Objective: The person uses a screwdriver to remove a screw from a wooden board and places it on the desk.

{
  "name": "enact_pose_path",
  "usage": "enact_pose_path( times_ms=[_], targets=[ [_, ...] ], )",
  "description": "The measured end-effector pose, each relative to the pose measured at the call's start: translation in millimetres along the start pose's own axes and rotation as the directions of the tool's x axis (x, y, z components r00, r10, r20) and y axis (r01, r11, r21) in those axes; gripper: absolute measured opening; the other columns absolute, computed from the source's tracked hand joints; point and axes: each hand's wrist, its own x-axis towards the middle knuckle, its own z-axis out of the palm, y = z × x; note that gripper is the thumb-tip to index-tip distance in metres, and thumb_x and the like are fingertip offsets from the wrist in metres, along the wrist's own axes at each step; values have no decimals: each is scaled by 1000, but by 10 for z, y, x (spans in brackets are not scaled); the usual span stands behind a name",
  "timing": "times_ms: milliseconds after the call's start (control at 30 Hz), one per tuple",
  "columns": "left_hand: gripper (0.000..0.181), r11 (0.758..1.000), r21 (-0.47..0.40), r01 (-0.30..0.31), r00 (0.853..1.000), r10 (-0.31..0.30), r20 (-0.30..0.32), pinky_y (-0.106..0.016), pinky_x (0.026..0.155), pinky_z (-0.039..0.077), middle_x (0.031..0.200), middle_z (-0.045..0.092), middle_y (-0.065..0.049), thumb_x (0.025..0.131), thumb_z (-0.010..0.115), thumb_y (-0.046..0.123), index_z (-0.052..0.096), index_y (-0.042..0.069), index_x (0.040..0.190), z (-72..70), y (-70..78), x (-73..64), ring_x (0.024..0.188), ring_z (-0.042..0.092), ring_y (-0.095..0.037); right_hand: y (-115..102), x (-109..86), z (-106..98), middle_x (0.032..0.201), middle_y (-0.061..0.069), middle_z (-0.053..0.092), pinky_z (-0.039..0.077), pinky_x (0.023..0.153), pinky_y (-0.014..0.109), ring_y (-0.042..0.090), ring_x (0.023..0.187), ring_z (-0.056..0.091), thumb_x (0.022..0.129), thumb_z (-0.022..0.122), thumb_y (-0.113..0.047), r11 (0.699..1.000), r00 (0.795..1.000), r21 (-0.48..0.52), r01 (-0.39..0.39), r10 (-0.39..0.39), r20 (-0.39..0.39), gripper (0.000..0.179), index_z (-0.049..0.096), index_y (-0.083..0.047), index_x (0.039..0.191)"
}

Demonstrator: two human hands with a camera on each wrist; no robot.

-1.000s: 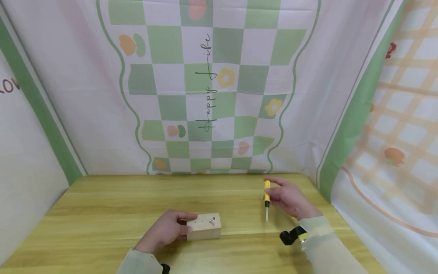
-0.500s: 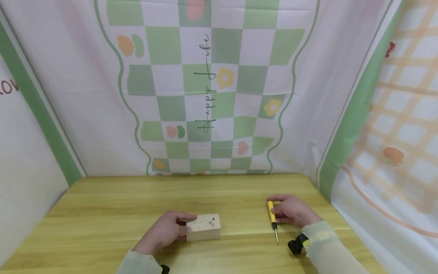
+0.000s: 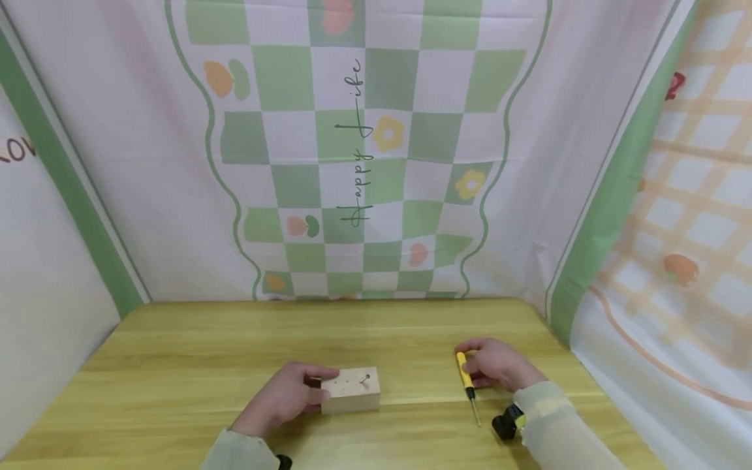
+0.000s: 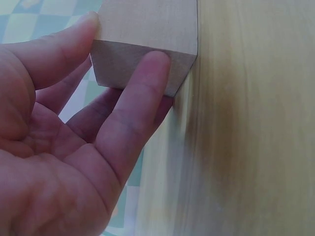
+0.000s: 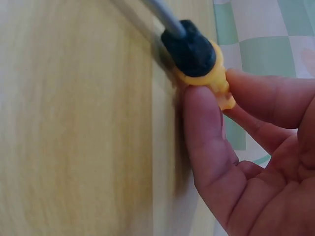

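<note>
My left hand point(image 3: 289, 395) grips the left end of a pale wooden block point(image 3: 355, 399), thumb and fingers around its sides. On the block's top a screw point(image 3: 366, 378) leans out of one hole near the right end, and small holes show to its left. In the left wrist view a finger presses the end face of the block point(image 4: 147, 24). Off to the right, my right hand point(image 3: 496, 364) holds a screwdriver point(image 3: 465, 373) by its yellow handle, the metal shaft slanting toward me. In the right wrist view, finger and thumb pinch the yellow handle point(image 5: 219, 73) just behind its black collar.
Both hands are over a wood-grain table point(image 3: 235, 326). A checked curtain point(image 3: 388, 196) hangs along its back edge, with more cloth point(image 3: 675, 261) at the right side. A black wrist camera point(image 3: 506, 423) sits below the right hand.
The right hand has come nearer to me and lower with the screwdriver, whose tip now slants to the right. The left hand and the block have stayed in place.
</note>
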Motion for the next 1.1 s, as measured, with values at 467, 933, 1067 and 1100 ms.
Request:
enact_pose_path(
  times_ms=[467, 933, 1067, 1100],
  targets=[
    [38, 999, 34, -26, 1000, 26, -4, -35, 74, 58, 123, 60, -14, 86, 73, -2, 72, 8, 123, 8, -13, 0, 99, 60, -25, 40, 20, 10, 87, 17, 59, 58, 58, 38, 25, 68, 61, 86, 64, 7, 999, 999, -52, 8, -10, -41, 41, 59, 3, 127],
    [39, 997, 75, -33, 999, 33, 0, -36, 79, 57, 125, 61, -16, 86, 73, -2, 71, 7, 124, -2, 12, 5, 104, 59, -26, 28, 7, 13, 87, 17, 59, 57, 57, 37, 24, 67, 60, 87, 63, 7, 999, 999, -53, -6, 4, -42, 43, 58, 3, 130],
    [41, 998, 39, -41, 999, 41, 7, -36, 77, 58, 122, 61, -16, 86, 72, -3, 69, 4, 125, 4, 10, -5, 101, 60, -26, 29, -5, 13, 86, 17, 59, 57, 57, 37, 24, 67, 61, 86, 63, 7, 999, 999, -38, -8, 7, -45, 43, 58, 3, 129],
    [41, 999, 30, -43, 999, 42, 7, -37, 77, 58, 121, 61, -16, 85, 71, -4, 69, 4, 126, 7, 7, -6, 100, 61, -26, 30, -9, 11, 86, 17, 60, 57, 57, 37, 24, 67, 60, 87, 63, 7, 999, 999, -32, -7, 6, -43, 43, 58, 3, 129]
  ],
)
